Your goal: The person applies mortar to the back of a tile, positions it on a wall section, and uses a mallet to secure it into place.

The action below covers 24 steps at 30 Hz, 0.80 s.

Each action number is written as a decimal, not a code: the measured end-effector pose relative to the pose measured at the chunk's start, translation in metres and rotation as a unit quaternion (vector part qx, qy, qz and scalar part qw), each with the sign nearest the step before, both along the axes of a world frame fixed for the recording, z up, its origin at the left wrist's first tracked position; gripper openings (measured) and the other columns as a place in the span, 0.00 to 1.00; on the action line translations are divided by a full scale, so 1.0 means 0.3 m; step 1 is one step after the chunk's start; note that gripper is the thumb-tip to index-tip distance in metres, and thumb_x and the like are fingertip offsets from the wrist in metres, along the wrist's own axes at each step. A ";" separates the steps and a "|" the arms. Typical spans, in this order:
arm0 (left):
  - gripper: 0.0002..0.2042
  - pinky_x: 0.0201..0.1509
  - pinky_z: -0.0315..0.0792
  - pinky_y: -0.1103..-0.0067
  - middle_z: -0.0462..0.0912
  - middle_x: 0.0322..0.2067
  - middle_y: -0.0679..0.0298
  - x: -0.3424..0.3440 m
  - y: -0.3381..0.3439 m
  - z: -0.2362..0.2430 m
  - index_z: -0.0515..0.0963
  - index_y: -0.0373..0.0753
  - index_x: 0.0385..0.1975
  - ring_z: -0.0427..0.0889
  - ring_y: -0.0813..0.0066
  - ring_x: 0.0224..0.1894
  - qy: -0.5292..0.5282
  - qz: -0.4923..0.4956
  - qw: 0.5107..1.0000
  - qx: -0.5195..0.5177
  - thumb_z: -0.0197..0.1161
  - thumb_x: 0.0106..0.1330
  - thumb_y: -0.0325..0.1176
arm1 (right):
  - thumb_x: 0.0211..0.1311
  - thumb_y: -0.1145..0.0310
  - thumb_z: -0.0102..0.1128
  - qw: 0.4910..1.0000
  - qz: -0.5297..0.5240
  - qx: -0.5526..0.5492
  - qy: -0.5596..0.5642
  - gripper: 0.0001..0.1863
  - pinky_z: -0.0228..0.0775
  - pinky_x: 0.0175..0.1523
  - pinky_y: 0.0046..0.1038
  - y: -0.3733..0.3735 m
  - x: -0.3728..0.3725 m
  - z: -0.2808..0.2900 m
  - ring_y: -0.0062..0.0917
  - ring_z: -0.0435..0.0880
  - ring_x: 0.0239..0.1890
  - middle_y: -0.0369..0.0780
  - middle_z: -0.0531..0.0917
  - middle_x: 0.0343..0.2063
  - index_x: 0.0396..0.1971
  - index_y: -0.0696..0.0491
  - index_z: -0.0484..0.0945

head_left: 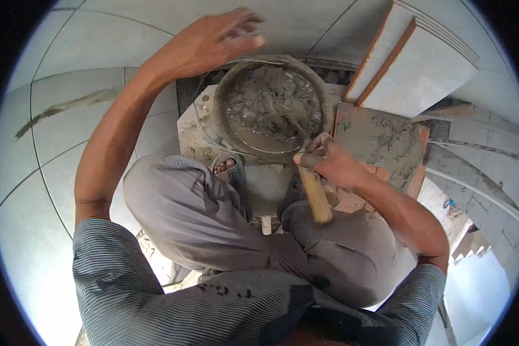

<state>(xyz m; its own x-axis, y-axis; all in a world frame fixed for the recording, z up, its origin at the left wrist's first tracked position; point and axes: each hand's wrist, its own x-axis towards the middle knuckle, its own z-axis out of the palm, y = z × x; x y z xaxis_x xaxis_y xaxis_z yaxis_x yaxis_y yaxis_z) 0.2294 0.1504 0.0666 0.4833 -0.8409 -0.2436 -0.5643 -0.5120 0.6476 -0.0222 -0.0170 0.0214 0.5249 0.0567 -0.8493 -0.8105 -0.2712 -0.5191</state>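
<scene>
My right hand [328, 160] is closed round a trowel with a thick yellow wooden handle [316, 199]. Its thin metal shank slants into the wet grey mortar [268, 104], where the blade is mostly buried. A round bucket [220, 118] with a mortar-caked rim holds this mortar between my feet and the tiled wall. Beyond the bucket's left side my left hand [222, 43] is raised by the wall. Its fingers are apart, slightly blurred, and nothing is in them.
White tiles with brown edges [421, 69] lean against the wall at the far right. In front of them lies a mortar-smeared tile [380, 141]. Large pale wall tiles [92, 109] rise on the left. My sandalled foot [225, 166] is close to the bucket.
</scene>
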 end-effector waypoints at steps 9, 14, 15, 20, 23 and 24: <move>0.23 0.37 0.72 0.74 0.78 0.30 0.60 -0.038 0.296 -0.169 0.67 0.35 0.57 0.77 0.72 0.33 0.217 0.116 0.965 0.094 0.50 0.69 0.46 | 0.55 0.71 0.57 0.988 0.007 0.001 0.157 0.21 0.72 0.28 0.25 -0.034 0.139 0.225 0.23 0.78 0.26 0.41 0.78 0.28 0.48 0.63 0.68; 0.20 0.29 0.69 0.77 0.70 0.22 0.65 -0.051 0.298 -0.213 0.68 0.34 0.56 0.70 0.78 0.23 0.214 0.147 0.965 0.031 0.48 0.71 0.41 | 0.55 0.69 0.58 0.975 0.196 -0.089 0.046 0.21 0.70 0.34 0.29 -0.109 0.116 0.350 0.26 0.77 0.29 0.41 0.77 0.29 0.48 0.61 0.68; 0.20 0.28 0.70 0.77 0.71 0.22 0.64 -0.054 0.297 -0.213 0.70 0.33 0.54 0.71 0.78 0.21 0.191 0.141 0.971 0.015 0.48 0.70 0.40 | 0.55 0.69 0.59 0.963 0.250 -0.098 0.000 0.20 0.70 0.36 0.31 -0.118 0.118 0.377 0.29 0.77 0.30 0.42 0.77 0.29 0.47 0.60 0.68; 0.20 0.28 0.70 0.77 0.74 0.24 0.62 -0.057 0.310 -0.240 0.69 0.35 0.57 0.71 0.77 0.21 0.203 0.164 0.965 0.021 0.47 0.70 0.39 | 0.51 0.68 0.62 0.907 0.371 -0.173 -0.101 0.23 0.68 0.44 0.35 -0.171 0.055 0.215 0.42 0.77 0.39 0.49 0.78 0.36 0.47 0.57 0.69; 0.20 0.29 0.71 0.76 0.78 0.29 0.59 -0.074 0.292 -0.228 0.68 0.36 0.58 0.72 0.76 0.21 0.197 0.183 0.963 0.036 0.47 0.70 0.39 | 0.45 0.66 0.64 0.847 0.417 -0.285 -0.170 0.36 0.71 0.47 0.41 -0.270 -0.143 -0.123 0.48 0.77 0.41 0.51 0.77 0.45 0.58 0.52 0.64; 0.20 0.29 0.71 0.76 0.80 0.32 0.57 -0.071 0.282 -0.230 0.68 0.37 0.58 0.72 0.75 0.21 0.177 0.188 0.965 0.050 0.47 0.70 0.39 | 0.45 0.66 0.64 0.844 0.422 -0.283 -0.173 0.36 0.71 0.47 0.41 -0.287 -0.176 -0.202 0.48 0.77 0.41 0.51 0.77 0.45 0.58 0.52 0.64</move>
